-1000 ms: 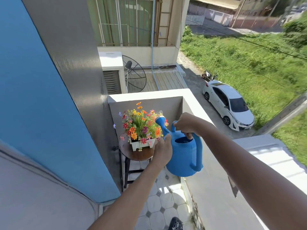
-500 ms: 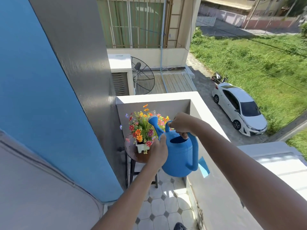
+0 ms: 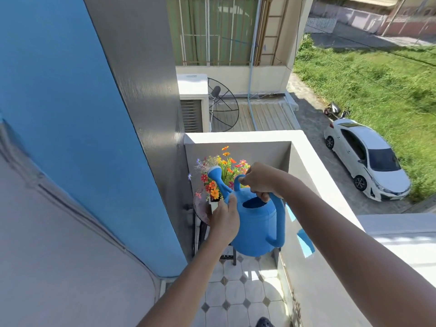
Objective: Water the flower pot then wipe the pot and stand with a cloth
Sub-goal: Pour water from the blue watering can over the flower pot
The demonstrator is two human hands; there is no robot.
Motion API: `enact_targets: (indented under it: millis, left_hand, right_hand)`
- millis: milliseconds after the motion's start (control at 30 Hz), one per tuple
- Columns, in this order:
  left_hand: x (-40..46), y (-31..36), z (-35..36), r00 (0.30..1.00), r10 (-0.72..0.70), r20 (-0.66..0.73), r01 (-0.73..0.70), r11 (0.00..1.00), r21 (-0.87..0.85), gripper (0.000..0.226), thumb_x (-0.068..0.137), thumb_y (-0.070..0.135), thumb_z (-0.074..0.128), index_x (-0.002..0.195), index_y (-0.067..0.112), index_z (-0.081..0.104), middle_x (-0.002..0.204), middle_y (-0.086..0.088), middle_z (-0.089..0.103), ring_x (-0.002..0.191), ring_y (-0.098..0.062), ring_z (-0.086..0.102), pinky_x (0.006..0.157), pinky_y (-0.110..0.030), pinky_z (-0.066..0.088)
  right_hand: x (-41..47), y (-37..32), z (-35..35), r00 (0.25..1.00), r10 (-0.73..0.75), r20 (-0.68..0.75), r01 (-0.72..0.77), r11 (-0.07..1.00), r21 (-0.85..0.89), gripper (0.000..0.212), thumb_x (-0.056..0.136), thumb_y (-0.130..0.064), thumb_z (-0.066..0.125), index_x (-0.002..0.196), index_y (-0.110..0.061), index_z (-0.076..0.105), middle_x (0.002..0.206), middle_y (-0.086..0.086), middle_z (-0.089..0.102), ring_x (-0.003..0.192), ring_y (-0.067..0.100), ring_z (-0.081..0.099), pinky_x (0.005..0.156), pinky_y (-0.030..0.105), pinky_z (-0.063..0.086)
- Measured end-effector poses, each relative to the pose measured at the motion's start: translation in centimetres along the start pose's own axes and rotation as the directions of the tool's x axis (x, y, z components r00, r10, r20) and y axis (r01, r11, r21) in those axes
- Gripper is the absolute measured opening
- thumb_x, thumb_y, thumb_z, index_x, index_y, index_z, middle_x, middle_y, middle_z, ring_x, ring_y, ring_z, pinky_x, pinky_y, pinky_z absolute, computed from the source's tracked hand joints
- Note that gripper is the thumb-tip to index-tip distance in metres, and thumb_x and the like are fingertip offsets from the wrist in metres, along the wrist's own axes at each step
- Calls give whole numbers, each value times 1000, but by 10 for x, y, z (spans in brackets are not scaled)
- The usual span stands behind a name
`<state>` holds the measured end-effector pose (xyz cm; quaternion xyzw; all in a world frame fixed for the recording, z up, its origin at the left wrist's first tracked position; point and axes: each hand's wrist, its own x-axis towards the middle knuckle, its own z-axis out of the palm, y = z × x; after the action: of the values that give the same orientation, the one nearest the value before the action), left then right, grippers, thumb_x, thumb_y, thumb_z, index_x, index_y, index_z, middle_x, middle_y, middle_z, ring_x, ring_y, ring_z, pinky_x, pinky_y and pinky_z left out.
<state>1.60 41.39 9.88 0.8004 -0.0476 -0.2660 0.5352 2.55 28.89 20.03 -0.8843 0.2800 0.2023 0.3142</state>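
Both bare arms reach forward and down from the lower edge of the view, the right arm entering from the right corner, the left from bottom centre. The right hand (image 3: 260, 181) is clenched over the top handle of a blue watering can (image 3: 256, 223), knuckles up. The left hand (image 3: 224, 219) lies flat against the can's left side, fingers curved around its wall.
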Motion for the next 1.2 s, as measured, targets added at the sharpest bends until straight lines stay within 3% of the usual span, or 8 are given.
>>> enact_targets:
  millis: [200,267,433,633,833,967,1067,1200]
  left_hand:
    - [-15,-6,3,999,-8,50,8,1000,-8,61,94,60,24,105,6,50,88,-15,51,72,-18,47,64,-35,36]
    - [-22,-6,5,998,4,57,-6,1000,28,55,97,56,23,102,8,49,83,-7,49,70,-16,46,61,-34,34]
    - [-37,-8,16,996,-4,92,-3,997,78,54,98,57,19,106,13,50,91,-3,55,81,-14,52,70,-35,38]
    - [-41,-2,32,989,14,147,-24,998,64,53,99,53,22,115,10,49,89,0,52,75,-7,48,57,-25,32]
    - [-42,5,54,975,37,218,-57,995,85,62,97,57,22,128,10,47,112,-13,60,103,-28,57,83,-42,44]
    - [-43,14,62,959,39,282,-68,993,95,56,100,51,22,137,12,39,124,-2,50,103,-16,46,83,-32,34]
    - [-48,22,65,938,49,342,-90,990,104,53,102,48,21,139,15,40,123,12,30,110,-8,36,88,-26,28]
    - [-44,19,73,937,8,349,-57,990,129,62,97,58,21,137,16,43,133,3,44,115,-16,47,96,-36,38]
  right_hand:
    - [-10,4,2,999,17,42,-19,998,62,23,99,-22,47,86,-3,50,58,11,38,39,19,30,44,25,28]
    - [-16,7,2,998,31,57,-37,993,111,24,99,-23,49,85,-3,48,58,9,34,39,17,26,44,24,26]
    - [-28,21,2,996,57,67,-65,991,118,26,98,-24,50,85,-2,51,56,10,36,38,17,27,43,23,27]
    - [-36,46,-1,995,102,13,-103,984,142,26,98,-23,50,83,-2,53,55,11,40,36,18,30,42,23,29]
    - [-46,68,-8,986,161,-37,-148,963,223,21,97,-19,52,89,-1,59,54,10,38,32,17,28,41,23,28]
    - [-51,82,-14,978,197,-66,-179,960,217,18,96,-14,53,88,1,60,57,11,41,36,18,31,41,24,29]
    - [-53,90,-17,973,215,-86,-194,959,206,20,96,-13,52,88,2,61,58,12,44,38,19,33,42,25,31]
    - [-52,96,-17,967,236,-92,-211,952,220,24,97,-15,50,83,2,61,54,11,43,36,19,33,41,23,31]
